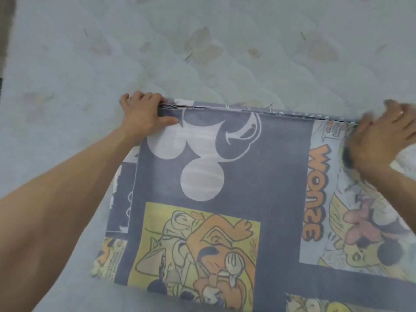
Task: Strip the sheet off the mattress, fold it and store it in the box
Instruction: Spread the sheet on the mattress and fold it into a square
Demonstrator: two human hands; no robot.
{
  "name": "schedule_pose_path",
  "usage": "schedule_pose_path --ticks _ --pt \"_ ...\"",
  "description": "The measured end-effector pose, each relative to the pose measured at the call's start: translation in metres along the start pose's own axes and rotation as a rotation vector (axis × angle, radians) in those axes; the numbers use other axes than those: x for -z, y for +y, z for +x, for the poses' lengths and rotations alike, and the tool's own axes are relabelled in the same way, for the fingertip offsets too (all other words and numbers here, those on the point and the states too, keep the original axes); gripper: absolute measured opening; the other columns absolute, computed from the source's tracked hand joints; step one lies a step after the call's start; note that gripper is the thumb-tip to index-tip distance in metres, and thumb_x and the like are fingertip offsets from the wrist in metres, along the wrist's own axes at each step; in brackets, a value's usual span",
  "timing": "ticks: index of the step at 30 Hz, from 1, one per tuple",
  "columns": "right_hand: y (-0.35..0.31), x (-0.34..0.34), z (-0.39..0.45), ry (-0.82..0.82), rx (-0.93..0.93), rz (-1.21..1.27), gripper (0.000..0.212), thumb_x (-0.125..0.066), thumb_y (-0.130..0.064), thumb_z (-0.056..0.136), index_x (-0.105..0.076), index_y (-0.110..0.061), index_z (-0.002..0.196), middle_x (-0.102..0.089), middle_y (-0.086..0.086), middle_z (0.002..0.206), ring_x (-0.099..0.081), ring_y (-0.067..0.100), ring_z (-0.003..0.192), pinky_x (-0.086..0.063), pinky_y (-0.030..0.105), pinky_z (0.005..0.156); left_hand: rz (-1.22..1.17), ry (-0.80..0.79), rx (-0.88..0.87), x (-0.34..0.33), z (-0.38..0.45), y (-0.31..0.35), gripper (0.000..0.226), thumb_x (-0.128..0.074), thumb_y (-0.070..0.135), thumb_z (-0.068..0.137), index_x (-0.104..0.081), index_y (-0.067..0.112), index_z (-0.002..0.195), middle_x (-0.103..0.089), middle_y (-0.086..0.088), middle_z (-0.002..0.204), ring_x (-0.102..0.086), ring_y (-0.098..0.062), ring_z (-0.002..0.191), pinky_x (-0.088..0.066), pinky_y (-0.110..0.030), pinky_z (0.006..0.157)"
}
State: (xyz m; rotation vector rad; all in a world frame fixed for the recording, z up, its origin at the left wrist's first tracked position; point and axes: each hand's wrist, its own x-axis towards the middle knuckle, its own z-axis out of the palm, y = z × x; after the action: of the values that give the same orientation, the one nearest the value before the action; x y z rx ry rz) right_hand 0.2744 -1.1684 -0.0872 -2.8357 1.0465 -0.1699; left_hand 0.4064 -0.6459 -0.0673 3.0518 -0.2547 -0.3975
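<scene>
On the bare mattress (202, 52), wide and free beyond, the left hand (144, 111) pinches the sheet (225, 176) at its far corner, and the blurred right hand (382, 136) grasps the other corner.

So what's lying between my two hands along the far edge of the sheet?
In the head view, only the sheet's stacked far edge runs from the left hand to the right hand, with bare mattress beyond.

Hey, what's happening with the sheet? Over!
Left hand grips sheet corner. Right hand blurred, on other corner. Sheet part-folded on bare mattress. No box seen.
</scene>
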Motion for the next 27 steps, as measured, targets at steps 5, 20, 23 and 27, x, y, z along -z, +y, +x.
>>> schedule_pose_path --ticks 5,20,23,27 --pt "-0.16 -0.001 -0.086 -0.139 0.835 0.14 0.039 -0.055 -0.039 0.097 -0.055 -0.018 0.13 -0.056 0.006 0.133 -0.047 0.03 0.126 -0.031 0.045 0.099 0.068 -0.143 0.104 0.018 0.015 -0.023 0.047 -0.063 0.067 0.083 -0.065 0.027 0.109 -0.063 -0.001 0.114 -0.039 -0.029 0.127 -0.019 -0.057 0.108" --pt "-0.37 -0.005 -0.111 -0.758 0.947 0.181 0.04 -0.07 -0.047 0.086 -0.064 -0.023 0.118 -0.062 0.004 0.109 -0.056 0.028 0.104 -0.041 0.038 0.084 -0.866 -0.151 0.146 0.033 -0.008 -0.079 0.026 -0.084 0.032 0.077 -0.066 0.017 0.089 -0.068 -0.002 0.084 -0.056 -0.011 0.077 -0.041 -0.03 0.073" --pt "-0.378 -0.01 -0.112 -0.852 0.883 0.219 0.031 -0.072 -0.043 0.086 -0.064 -0.018 0.102 -0.062 0.003 0.094 -0.057 0.026 0.089 -0.039 0.034 0.068 -0.919 -0.033 0.219 0.018 -0.011 -0.077 0.025 -0.084 0.034 0.077 -0.067 0.021 0.089 -0.068 0.008 0.076 -0.058 0.004 0.065 -0.043 -0.016 0.065" --pt "-0.383 -0.016 -0.108 -0.806 0.805 0.252 0.026 -0.073 -0.036 0.086 -0.061 -0.017 0.098 -0.063 0.002 0.097 -0.054 0.023 0.087 -0.039 0.032 0.071 -0.883 0.066 0.236 0.0 -0.009 -0.068 0.022 -0.076 0.037 0.084 -0.061 0.025 0.092 -0.057 0.013 0.066 -0.05 0.002 0.059 -0.036 -0.015 0.055"
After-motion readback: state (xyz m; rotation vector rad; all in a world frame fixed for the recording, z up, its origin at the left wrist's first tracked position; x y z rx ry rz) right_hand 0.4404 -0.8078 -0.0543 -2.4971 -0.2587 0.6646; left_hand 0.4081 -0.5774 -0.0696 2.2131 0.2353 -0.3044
